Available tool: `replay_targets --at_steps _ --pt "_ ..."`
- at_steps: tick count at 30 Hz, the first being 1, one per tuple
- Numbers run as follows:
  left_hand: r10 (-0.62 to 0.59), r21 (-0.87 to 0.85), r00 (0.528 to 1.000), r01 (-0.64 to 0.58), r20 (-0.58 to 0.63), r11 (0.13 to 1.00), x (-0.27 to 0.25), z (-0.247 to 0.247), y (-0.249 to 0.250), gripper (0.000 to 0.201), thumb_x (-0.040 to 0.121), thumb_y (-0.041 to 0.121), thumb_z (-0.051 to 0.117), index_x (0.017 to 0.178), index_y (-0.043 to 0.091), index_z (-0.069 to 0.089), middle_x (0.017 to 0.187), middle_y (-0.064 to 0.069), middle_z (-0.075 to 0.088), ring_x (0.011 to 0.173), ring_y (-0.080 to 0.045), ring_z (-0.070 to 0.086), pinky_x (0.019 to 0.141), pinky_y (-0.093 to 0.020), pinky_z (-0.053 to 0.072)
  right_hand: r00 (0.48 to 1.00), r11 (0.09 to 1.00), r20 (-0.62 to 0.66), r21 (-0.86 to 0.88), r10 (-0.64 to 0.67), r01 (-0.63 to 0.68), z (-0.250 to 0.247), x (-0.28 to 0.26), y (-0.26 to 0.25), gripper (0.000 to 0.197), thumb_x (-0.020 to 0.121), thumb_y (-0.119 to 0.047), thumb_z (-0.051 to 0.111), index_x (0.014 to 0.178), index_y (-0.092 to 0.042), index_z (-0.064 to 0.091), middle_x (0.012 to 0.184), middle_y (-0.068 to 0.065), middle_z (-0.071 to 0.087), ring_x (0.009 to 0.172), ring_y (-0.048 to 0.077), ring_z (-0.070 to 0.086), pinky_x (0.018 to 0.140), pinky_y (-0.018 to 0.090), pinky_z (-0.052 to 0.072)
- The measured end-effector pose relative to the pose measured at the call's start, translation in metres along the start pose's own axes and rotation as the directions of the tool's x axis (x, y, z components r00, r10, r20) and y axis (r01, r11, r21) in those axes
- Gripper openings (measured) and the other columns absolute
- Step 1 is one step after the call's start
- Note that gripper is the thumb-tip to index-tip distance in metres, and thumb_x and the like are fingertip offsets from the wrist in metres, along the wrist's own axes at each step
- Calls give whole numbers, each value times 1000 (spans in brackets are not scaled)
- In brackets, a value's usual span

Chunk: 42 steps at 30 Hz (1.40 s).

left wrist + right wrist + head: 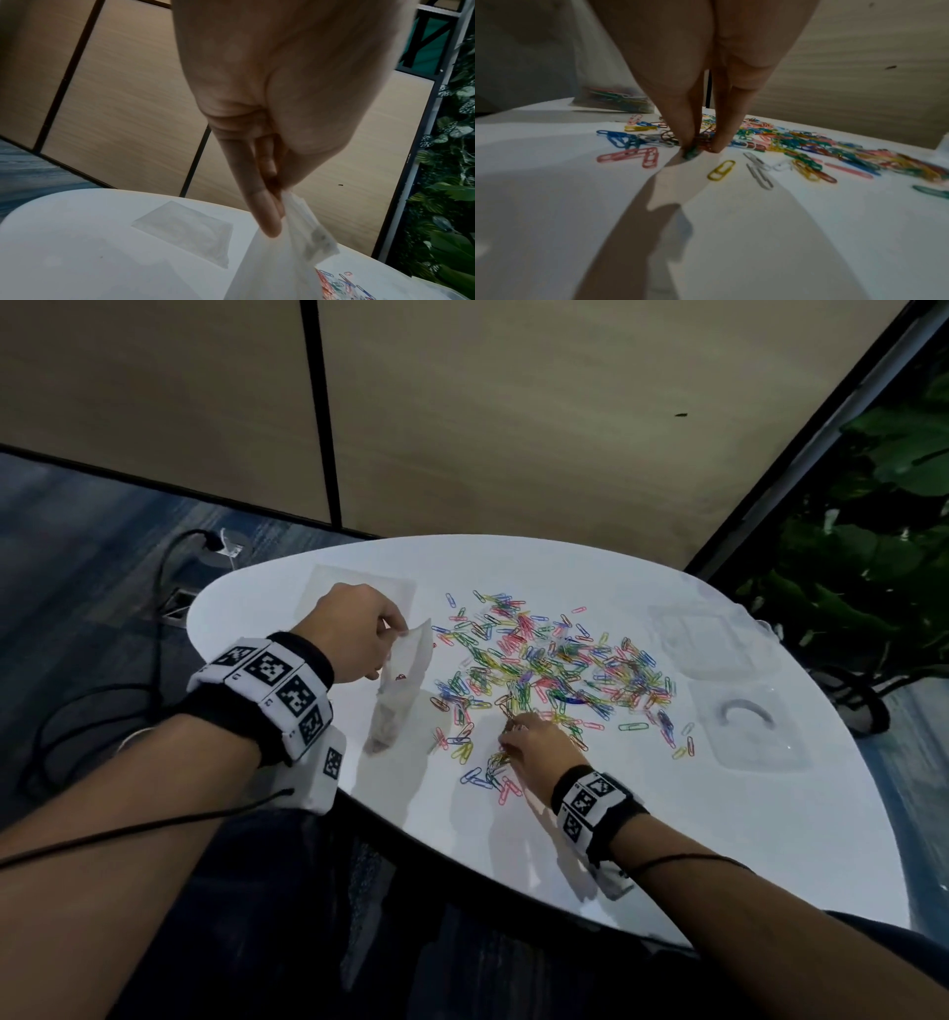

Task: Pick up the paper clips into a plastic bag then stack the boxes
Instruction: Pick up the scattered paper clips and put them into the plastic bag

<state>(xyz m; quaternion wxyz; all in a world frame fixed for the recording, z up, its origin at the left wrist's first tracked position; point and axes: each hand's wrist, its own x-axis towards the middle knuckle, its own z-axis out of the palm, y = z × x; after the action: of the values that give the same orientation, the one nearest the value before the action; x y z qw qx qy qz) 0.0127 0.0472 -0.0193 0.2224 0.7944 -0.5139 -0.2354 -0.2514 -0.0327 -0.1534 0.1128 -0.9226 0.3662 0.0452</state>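
Several coloured paper clips (554, 665) lie scattered across the middle of the white table (667, 839). My left hand (359, 639) pinches the top edge of a clear plastic bag (400, 685), which hangs to the table with some clips in its bottom. The pinching fingers (267, 211) and the plastic bag (287, 259) fill the left wrist view. My right hand (524, 742) is down at the near edge of the pile. Its fingertips (716, 146) pinch a small bunch of paper clips (698, 145) against the table. Two clear plastic boxes (708, 639) (755, 726) sit side by side at the right.
A second flat plastic bag (359, 593) lies at the far left of the table, also in the left wrist view as the flat bag (185, 229). Wood wall panels stand behind, green plants at the right. A cable runs on the floor at left.
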Motion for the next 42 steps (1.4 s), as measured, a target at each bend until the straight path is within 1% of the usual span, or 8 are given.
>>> replay_targets --at_steps 11,20,23,29,33,36,40,42 --pt "-1 -15 998 2 55 1000 -1 13 8 20 97 10 55 105 11 73 70 -5 70 57 -21 72 66 -34 64 933 908 29 222 359 -356 -39 22 30 13 89 -19 68 92 -12 78 87 6 75 80 20 70 79 28 57" --pt "-4 -54 998 7 62 999 3 19 15 19 98 9 55 108 9 72 74 -11 74 59 -23 73 65 -29 62 959 -80 115 992 257 -97 -108 33 -53 22 83 3 70 103 11 67 95 19 71 83 25 70 86 32 59" --pt "14 -72 998 -9 68 997 2 23 20 18 97 11 57 104 9 73 72 -12 74 59 -24 74 67 -33 63 970 -35 65 998 233 -58 -100 40 -77 16 84 1 70 99 7 70 91 19 70 81 26 70 88 35 58" --pt "-6 -80 999 10 50 997 2 24 18 21 98 8 54 101 9 74 70 -9 72 57 -21 74 67 -35 64 955 650 -143 757 258 -62 -90 51 -92 10 76 -7 73 84 -10 77 74 5 73 68 19 70 64 29 59" --pt "-13 -64 999 15 35 998 -1 20 13 24 96 5 52 100 8 76 71 -5 70 58 -22 74 69 -37 64 996 906 -86 423 14 23 -100 59 -101 20 82 -14 68 100 -13 77 94 6 76 86 20 69 85 32 55" --pt "-25 -16 1000 25 4 1000 -2 10 10 26 97 5 51 98 10 76 80 -12 72 62 -26 74 71 -38 63 996 859 53 510 -78 40 -113 66 -99 29 88 -9 61 115 -14 70 115 5 71 94 20 69 90 30 54" --pt "-76 21 994 77 -78 997 2 -3 -4 26 96 6 52 106 12 75 101 -16 72 82 -32 73 85 -39 60 991 431 39 898 129 -92 -118 83 -81 29 92 8 44 99 -2 70 96 18 70 74 31 70 70 35 62" --pt "-117 -5 988 117 -96 993 4 -7 -12 26 95 7 52 106 14 74 107 -17 70 86 -33 72 90 -38 58 975 607 20 780 221 -154 -102 104 -65 31 91 6 43 101 -5 71 102 16 70 81 29 69 77 37 61"
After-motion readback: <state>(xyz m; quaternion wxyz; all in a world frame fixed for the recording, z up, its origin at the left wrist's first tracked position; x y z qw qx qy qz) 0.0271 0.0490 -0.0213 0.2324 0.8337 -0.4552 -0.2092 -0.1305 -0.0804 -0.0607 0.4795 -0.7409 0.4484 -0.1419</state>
